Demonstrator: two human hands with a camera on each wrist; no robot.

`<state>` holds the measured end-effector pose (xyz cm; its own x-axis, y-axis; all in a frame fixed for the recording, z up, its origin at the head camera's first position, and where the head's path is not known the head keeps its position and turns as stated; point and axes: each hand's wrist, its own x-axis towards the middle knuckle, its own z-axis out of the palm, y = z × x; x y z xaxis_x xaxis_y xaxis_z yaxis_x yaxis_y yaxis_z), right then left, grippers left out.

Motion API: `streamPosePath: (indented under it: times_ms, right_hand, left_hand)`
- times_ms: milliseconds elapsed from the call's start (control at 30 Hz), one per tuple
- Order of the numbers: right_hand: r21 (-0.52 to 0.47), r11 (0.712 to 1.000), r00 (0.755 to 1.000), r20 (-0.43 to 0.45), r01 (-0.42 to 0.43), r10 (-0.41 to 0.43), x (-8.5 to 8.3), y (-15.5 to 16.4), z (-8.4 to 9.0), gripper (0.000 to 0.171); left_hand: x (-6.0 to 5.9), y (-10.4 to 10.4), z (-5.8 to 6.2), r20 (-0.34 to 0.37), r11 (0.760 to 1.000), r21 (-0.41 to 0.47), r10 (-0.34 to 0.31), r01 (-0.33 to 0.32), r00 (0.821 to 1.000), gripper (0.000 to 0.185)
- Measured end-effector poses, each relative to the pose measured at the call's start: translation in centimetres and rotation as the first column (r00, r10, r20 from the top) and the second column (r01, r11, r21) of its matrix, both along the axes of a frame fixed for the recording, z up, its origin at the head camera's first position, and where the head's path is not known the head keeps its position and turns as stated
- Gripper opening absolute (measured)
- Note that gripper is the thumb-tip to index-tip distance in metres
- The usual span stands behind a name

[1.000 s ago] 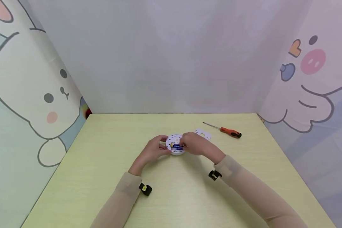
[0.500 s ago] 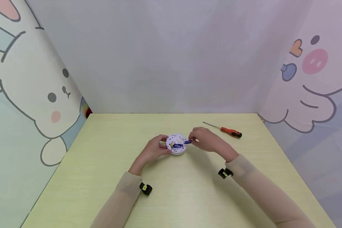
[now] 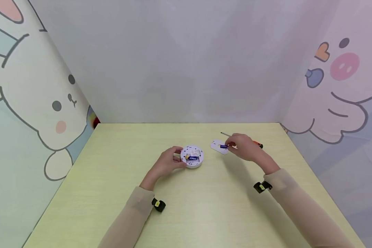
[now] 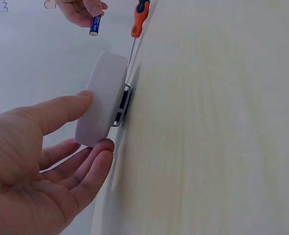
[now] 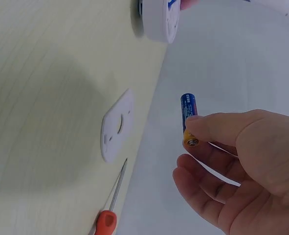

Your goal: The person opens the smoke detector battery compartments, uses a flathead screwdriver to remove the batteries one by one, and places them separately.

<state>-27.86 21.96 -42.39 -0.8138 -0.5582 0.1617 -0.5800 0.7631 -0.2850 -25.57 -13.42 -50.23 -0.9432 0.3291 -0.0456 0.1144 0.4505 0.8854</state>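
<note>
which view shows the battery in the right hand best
The right wrist view: the blue battery fills the frame close up, pinched in the right hand, its yellow end and metal tip clear. The head view shows only a tiny blue sliver above the white cover plate. The left wrist view catches it small and far off.

From my head view, my right hand (image 3: 245,146) covers most of the screwdriver (image 3: 258,144) at its 3 o'clock. The battery (image 3: 224,146) print is too small to read. My right wrist view cuts off the white round device (image 5: 158,19).
</note>
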Motion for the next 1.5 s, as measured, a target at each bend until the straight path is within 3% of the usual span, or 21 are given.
streamPosePath:
  times_ms: [500,1000,1500]
  right_hand:
    - [-0.013,0.983,0.983,0.016,0.182,-0.182,-1.8,5.1,-3.0,0.009]
    - [0.000,0.963,0.962,0.053,0.268,-0.268,-3.3,6.4,-5.2,0.014]
    - [0.045,0.941,0.938,0.070,0.336,-0.338,-3.6,6.5,-5.8,0.015]
  left_hand:
    - [0.0,0.1,0.0,0.009,1.000,-0.010,-0.002,0.002,1.000,0.073]
    - [-0.3,0.0,-0.1,0.002,1.000,-0.007,-0.003,0.003,1.000,0.073]
    - [-0.4,0.0,-0.2,0.009,1.000,0.009,-0.004,0.004,1.000,0.073]
